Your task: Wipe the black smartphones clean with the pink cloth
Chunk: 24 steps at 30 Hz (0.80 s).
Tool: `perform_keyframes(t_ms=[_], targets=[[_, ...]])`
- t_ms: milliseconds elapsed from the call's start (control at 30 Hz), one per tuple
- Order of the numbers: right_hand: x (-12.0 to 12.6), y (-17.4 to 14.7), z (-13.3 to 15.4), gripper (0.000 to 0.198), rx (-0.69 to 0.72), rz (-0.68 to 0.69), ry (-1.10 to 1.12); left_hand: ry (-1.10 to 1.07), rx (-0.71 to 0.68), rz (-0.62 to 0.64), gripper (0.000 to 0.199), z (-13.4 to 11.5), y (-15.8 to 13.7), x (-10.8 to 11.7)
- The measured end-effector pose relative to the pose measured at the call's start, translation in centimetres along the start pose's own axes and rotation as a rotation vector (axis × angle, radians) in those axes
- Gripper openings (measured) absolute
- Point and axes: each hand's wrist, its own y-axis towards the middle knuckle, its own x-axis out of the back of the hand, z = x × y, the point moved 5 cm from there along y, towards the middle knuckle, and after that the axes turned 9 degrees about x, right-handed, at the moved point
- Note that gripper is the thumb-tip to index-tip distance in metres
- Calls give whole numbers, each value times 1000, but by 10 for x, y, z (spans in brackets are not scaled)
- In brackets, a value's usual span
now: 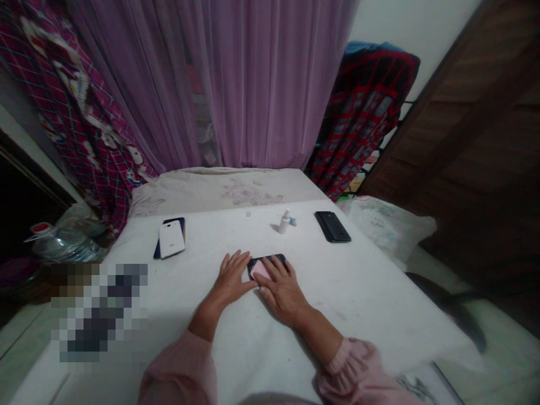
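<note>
A dark smartphone (pixel 276 259) lies on the white-covered table in front of me, partly hidden by my hands. My left hand (pixel 231 280) steadies its left end between thumb and forefinger, the other fingers stretched out on the cloth. Pressed flat on the phone's face is a folded pink cloth (pixel 260 270), held under the fingers of my right hand (pixel 287 289). Behind the phone stands a small white spray bottle (pixel 284 223), with a small blue-and-beige item (pixel 292 221) beside it.
A white phone (pixel 172 239) rests on a dark blue one (pixel 157 250) at the left. Stacked black phones (pixel 333 226) lie at the right. A small grey square (pixel 248 214) is farther back. A pixelated patch covers the table's left edge. Purple curtains (pixel 261 84) hang behind.
</note>
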Motion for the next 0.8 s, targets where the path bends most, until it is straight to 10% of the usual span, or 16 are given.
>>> perform_keyframes(t_ms=[367,800], targets=[[0,32,-4,38,-130,-34,-27,-30,14,-48,63,1,0,0],[-4,-5,-1,35,-38,-69,22,-55,9,-93,52,0,-1,2]])
